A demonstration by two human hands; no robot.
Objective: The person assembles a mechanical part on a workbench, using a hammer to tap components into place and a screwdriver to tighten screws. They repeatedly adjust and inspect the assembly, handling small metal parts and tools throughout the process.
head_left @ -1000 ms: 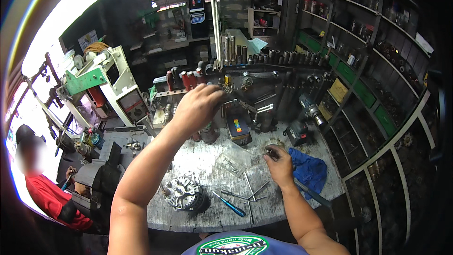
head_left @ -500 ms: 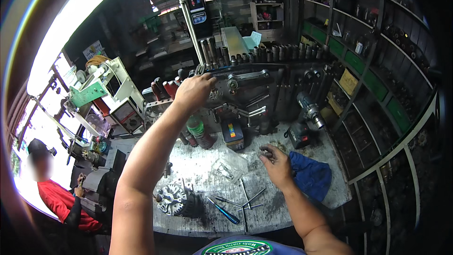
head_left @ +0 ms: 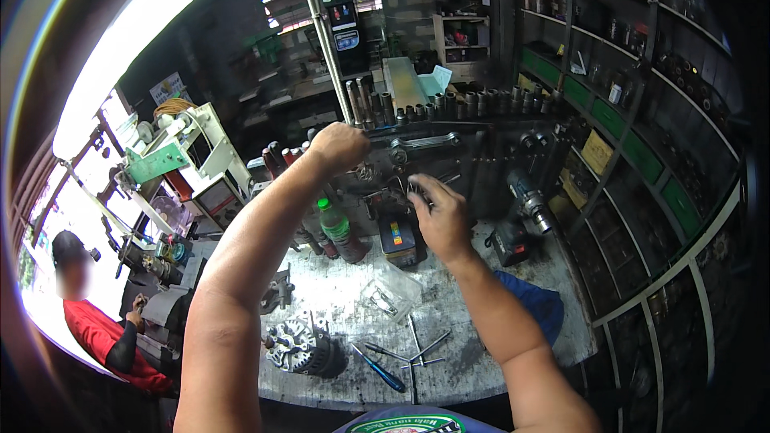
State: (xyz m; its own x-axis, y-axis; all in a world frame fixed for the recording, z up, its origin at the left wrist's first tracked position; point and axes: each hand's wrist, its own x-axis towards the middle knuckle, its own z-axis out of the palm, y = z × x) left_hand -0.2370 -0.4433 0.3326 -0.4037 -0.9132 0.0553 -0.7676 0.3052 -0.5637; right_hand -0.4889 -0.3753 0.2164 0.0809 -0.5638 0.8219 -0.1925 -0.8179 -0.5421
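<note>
My left hand is stretched forward to the dark tool rack, its back toward me. Its fingers curl down beside the spring-like coil, and what they hold, if anything, is hidden. In front of the rack I raise my right hand, thumb and fingers bent but apart, above the dark box with a colored label. No held thing shows in it. Combination wrenches hang just beyond, below a row of sockets. A green-capped bottle stands under my left forearm.
On the worn bench lie an alternator, a blue screwdriver, a four-armed wrench and a clear plastic bag. A cordless impact wrench and blue cloth are right. A person in red works at far left.
My right hand has moved up and left, from above the bench near the blue cloth to the rack. My left hand stays at the rack, its fingers curled further down. The view has shifted slightly.
</note>
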